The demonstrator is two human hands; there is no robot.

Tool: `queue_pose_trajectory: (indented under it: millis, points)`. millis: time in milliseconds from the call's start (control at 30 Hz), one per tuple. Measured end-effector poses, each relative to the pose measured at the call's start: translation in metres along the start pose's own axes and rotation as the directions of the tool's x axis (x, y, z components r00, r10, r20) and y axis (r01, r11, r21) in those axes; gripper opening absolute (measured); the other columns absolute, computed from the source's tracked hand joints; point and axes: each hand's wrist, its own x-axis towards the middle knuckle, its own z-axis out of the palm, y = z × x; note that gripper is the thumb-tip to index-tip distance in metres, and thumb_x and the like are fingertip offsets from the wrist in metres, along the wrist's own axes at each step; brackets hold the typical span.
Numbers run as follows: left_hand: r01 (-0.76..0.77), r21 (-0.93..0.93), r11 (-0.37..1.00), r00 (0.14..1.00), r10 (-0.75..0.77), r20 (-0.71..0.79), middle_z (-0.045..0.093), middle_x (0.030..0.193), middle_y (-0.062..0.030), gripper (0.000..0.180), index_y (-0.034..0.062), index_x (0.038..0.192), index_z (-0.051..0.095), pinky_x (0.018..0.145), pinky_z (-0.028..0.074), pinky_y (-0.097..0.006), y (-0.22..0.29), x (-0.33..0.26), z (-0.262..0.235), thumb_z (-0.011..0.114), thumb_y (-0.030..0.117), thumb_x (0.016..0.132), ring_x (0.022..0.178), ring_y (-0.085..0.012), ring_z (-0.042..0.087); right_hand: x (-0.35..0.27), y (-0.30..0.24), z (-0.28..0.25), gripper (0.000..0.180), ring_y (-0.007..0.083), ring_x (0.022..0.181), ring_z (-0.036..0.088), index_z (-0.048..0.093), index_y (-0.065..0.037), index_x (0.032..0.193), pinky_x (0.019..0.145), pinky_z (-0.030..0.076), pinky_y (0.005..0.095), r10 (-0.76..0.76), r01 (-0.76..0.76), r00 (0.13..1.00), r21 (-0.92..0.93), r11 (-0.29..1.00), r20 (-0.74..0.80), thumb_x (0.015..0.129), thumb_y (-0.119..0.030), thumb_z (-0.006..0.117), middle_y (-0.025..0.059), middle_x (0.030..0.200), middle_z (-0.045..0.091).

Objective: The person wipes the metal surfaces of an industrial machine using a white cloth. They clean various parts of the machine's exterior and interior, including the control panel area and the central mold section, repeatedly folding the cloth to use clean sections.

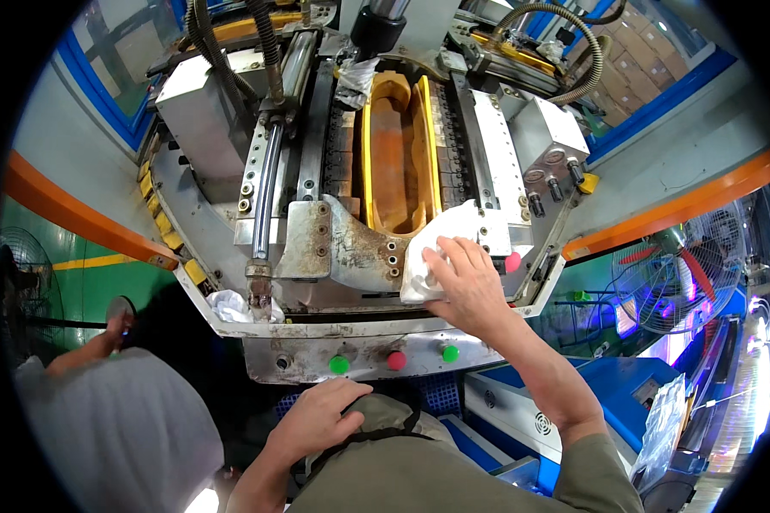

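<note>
My right hand [470, 286] is on a white cloth [436, 248], its fingers bent over the cloth and the thumb at its lower edge. The cloth lies on the near right end of a metal machine fixture [364, 252], beside a long yellow-rimmed mold [391, 154] with a brown hollow. Close to my waist, my left hand [321, 419] is empty, with fingers stretched out and thumb apart. It hovers below the machine's front panel [308, 355], which carries two green buttons and a red one.
At the left a polished cylinder rod [268, 192] runs beside the fixture, and a crumpled white rag [228, 305] lies near its end. A person in a grey top [120, 427] is close at my left. A floor fan [680, 269] and a blue-and-white machine [530, 402] stand on the right.
</note>
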Motion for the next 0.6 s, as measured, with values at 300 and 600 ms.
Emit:
queue_pose_trajectory:
  millis: [300, 600]
  points:
    - [0.043, -0.060, 0.997, 0.996, -0.048, -0.074, 0.067, 0.110, -0.0175, 0.038, 0.0025, 0.117, 0.065, 0.089, 0.052, -0.042, -0.019, -0.015, -0.007, 0.066, 0.013, 0.080, 0.101, -0.0378, 0.064, 0.013, 0.006, -0.017, 0.052, 0.0331, 0.118, 0.053, 0.064, -0.010, 0.120, 0.100, 0.044, 0.0447, -0.105, 0.104, 0.993, 0.026, 0.994, 0.054, 0.070, -0.006, 0.073, 0.0137, 0.128, 0.057]
    - [0.055, 0.001, 0.998, 0.997, -0.055, -0.054, 0.068, 0.111, -0.0162, 0.038, 0.0035, 0.115, 0.066, 0.089, 0.054, -0.042, -0.028, -0.017, -0.022, 0.066, 0.011, 0.078, 0.101, -0.0366, 0.065, 0.011, 0.014, 0.000, 0.048, 0.0358, 0.124, 0.054, 0.064, -0.004, 0.118, 0.105, 0.044, 0.0459, -0.115, 0.118, 0.992, -0.052, 0.992, 0.051, 0.071, 0.003, 0.065, 0.0165, 0.129, 0.059]
